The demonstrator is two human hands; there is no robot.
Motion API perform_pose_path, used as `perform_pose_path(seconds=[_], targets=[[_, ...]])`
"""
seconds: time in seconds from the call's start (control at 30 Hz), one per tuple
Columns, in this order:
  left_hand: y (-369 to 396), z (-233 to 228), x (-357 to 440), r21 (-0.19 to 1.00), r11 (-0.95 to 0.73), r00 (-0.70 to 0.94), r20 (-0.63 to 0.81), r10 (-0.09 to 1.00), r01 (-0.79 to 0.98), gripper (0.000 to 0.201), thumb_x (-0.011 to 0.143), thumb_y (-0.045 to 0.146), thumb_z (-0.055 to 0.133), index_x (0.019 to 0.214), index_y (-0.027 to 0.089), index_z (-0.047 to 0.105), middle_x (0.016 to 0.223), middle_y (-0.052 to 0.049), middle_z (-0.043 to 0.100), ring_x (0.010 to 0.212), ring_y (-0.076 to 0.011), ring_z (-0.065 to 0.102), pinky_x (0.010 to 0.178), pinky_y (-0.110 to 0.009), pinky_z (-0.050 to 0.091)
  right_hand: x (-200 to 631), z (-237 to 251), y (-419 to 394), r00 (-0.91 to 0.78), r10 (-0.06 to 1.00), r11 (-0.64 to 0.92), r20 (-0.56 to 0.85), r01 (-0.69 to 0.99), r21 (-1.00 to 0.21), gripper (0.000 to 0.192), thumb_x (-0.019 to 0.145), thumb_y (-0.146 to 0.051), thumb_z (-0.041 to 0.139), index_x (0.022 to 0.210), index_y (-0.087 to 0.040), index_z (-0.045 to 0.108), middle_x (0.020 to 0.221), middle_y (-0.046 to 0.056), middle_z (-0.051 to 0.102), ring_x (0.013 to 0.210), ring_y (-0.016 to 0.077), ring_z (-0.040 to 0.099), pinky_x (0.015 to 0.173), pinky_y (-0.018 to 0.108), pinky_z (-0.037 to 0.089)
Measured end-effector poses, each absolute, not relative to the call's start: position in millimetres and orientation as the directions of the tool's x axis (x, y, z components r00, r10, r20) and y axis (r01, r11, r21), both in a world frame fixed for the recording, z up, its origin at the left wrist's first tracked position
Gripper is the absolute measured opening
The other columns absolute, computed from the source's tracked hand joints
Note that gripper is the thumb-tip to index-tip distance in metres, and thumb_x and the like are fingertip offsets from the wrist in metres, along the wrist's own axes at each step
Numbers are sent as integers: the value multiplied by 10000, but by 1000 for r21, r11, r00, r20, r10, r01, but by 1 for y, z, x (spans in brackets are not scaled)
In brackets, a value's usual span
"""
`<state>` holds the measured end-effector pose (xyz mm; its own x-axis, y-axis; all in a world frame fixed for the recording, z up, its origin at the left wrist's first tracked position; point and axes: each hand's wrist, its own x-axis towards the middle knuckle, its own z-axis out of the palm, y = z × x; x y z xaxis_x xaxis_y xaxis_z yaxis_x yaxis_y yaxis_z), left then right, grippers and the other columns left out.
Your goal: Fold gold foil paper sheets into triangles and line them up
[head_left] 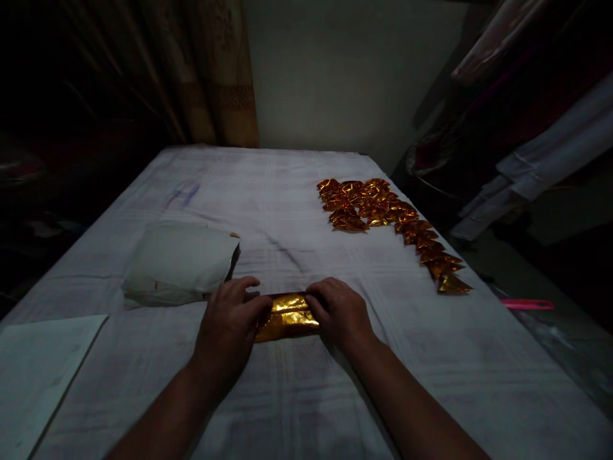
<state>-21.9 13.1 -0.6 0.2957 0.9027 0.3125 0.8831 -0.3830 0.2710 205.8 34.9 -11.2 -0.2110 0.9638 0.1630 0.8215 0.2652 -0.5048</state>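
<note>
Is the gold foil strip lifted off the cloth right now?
No, the foil strip lies flat on the cloth, with the left hand and right hand pressing its two ends.

Frame is running dim overall, corners falling off to near black. Light is coming from above and ahead, lighting the pale far wall [354, 76] and the middle of the white surface [297, 191]. Gold foil strip [287, 316] is throwing hot glare, same on the folded foil pieces [387, 217]. Both forearms are sitting in shadow. Wide-angle lens is bowing the surface's edges outward. Right-side clutter is reading soft and murky.
</note>
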Motion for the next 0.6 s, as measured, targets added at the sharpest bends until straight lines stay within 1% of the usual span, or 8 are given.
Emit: perform_pose_path(seconds=[0.03,0.13,0.2,0.27,0.33,0.4,0.5,0.6], targets=[[14,1,-22,254,-432,344,326,881,865,223,911,183,590,980,303,765,1195,-56,700,1131,-297,587,949,-446,447,206,-11,35,-195,968,250,158,817,-519,111,888,-197,618,931,-250,705,934,37,717,904,208,636,791,303,448],[14,5,-22,234,-533,452,322,832,813,227,918,168,596,1026,297,748,1081,-29,760,1114,-290,598,1004,-485,383,208,-11,38,-164,976,218,146,797,-564,162,848,-185,646,992,-243,693,978,38,718,927,210,639,816,309,460],[15,9,-21,244,-539,469,292,834,807,195,923,191,601,1020,284,743,1048,-27,773,1105,-285,604,1017,-493,358,211,-8,40,-155,978,207,138,770,-603,181,830,-168,649,995,-230,693,973,40,714,904,203,644,810,307,475],[15,11,-21,252,-532,470,268,841,808,164,925,217,610,1001,273,743,1052,-33,773,1104,-282,607,1018,-495,344,214,-3,41,-166,970,242,177,732,-637,201,830,-127,611,982,-220,703,964,44,709,891,196,648,816,309,490],[16,12,-21,254,-537,481,254,839,804,159,919,215,623,1006,269,744,1059,-38,770,1093,-273,611,1012,-487,340,213,2,41,-247,932,362,267,689,-627,270,812,-79,582,991,-223,723,1001,56,710,950,205,646,864,326,495],[16,12,-21,252,-547,495,241,835,799,197,901,192,641,1045,276,746,1067,-39,764,1068,-261,617,1000,-475,344,207,5,40,-408,853,522,326,635,-569,349,768,-54,609,1033,-236,745,1081,68,716,1037,223,635,917,347,487],[15,10,-22,254,-550,506,221,834,795,294,889,168,648,1127,314,742,1079,-37,755,1057,-247,618,992,-465,344,194,3,37,-639,730,653,242,549,-521,336,773,-92,668,1054,-243,771,1111,62,743,1022,226,656,891,326,490],[14,8,-22,245,-558,508,240,827,793,263,924,194,627,1114,327,751,1073,-34,753,1052,-245,617,977,-462,343,188,1,29,-663,717,658,214,543,-522,239,854,-144,646,1005,-256,793,1087,38,763,1009,212,670,897,303,480]])
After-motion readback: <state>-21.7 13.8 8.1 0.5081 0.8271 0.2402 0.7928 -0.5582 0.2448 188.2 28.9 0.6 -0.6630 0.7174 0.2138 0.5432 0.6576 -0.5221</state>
